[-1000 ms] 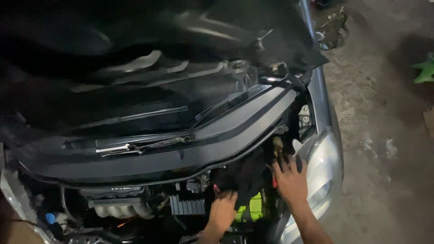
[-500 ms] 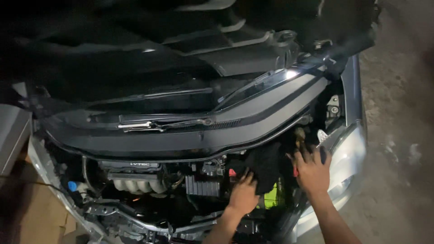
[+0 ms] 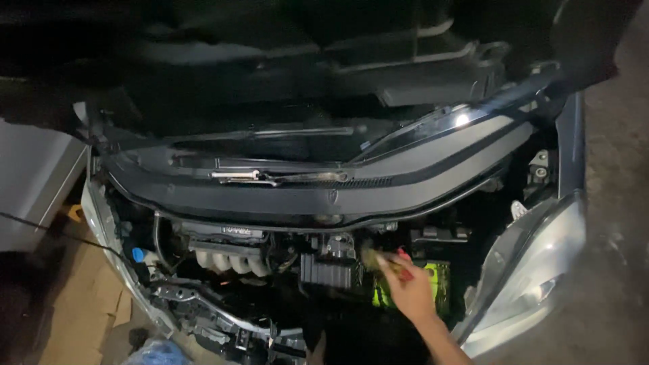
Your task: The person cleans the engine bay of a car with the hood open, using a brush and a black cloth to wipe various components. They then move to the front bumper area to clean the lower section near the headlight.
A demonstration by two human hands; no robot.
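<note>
I look down into an open engine bay under a raised bonnet. My right hand reaches in from the lower right, over the battery with a yellow-green label. Its fingers are bunched together and point up-left at a small red terminal cover and a blurred brownish bit. Whether the fingers pinch anything is too blurred to tell. My left hand is out of view; only a sliver of skin tone shows at the bottom edge.
A silver intake manifold and a black ribbed box lie left of the battery. The wiper cowl runs across behind. A headlight is at right, a blue cap at left, cardboard on the floor.
The view has swung right and up. My left hand has dropped out of sight. My right hand moved left from the headlight side to the red terminal cover.
</note>
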